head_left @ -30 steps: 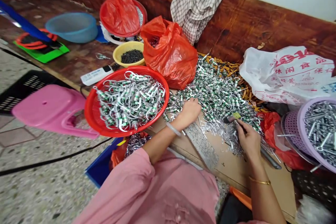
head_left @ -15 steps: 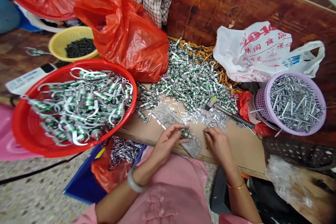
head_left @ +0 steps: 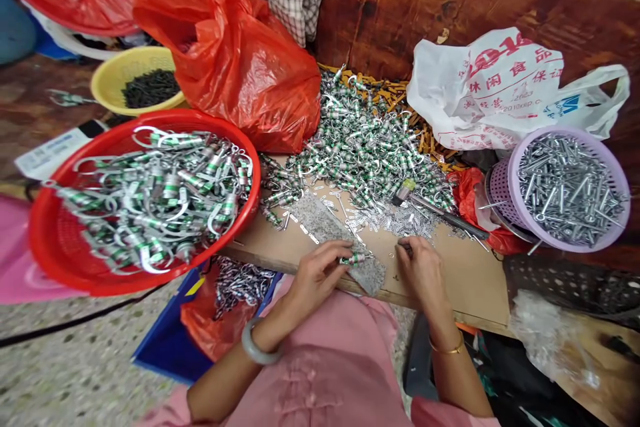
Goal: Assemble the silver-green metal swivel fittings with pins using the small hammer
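Bare left hand point(head_left: 316, 277) pinches small green-and-silver metal cylinder point(head_left: 355, 258) over speckled grey slab point(head_left: 324, 219). Right hand point(head_left: 424, 273) above brown cardboard sheet point(head_left: 470, 280), fingertips close together; cannot tell if holding anything. Beyond, dark-handled hammer point(head_left: 449, 217), gripped one second ago, lies released beside green-and-silver parts pile point(head_left: 367, 147).

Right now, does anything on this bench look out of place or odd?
Two things. A metal pin seems to poke through the side of the purple basket instead of lying inside with the others. And one silvery-green piece lies alone left of the yellow bowl, away from the heap of similar pieces.
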`<state>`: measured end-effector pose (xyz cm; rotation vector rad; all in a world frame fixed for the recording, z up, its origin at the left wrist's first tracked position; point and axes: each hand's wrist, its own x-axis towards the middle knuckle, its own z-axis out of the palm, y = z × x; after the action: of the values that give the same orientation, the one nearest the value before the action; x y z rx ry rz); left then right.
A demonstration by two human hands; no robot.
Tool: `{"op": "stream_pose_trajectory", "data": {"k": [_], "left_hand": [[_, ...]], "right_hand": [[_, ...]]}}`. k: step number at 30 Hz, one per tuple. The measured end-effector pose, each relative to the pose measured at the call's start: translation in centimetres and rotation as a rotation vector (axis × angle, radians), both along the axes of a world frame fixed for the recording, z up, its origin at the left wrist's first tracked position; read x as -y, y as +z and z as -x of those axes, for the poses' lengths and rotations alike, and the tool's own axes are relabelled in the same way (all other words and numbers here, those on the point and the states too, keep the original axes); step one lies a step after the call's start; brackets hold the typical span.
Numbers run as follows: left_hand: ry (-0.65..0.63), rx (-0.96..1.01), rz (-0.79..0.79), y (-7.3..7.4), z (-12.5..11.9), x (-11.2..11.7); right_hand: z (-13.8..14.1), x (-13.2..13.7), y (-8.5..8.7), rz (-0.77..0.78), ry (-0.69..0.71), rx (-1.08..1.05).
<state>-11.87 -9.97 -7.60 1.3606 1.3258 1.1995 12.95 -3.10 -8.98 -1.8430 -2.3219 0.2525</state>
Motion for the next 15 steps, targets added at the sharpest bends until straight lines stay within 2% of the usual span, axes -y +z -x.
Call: {"op": "stream_pose_trajectory", "data": {"k": [8, 15], "left_hand": [[0.014, -0.087, -0.067, -0.1, 0.2, 0.2], [0.014, -0.074, -0.085, 0.0, 0.6, 0.7]], "right_hand": [[-0.3, 0.1, -0.2, 0.020, -0.023, -0.017], [-0.6, 0.7, 1.3, -0.010, -0.044, -0.399]]}}
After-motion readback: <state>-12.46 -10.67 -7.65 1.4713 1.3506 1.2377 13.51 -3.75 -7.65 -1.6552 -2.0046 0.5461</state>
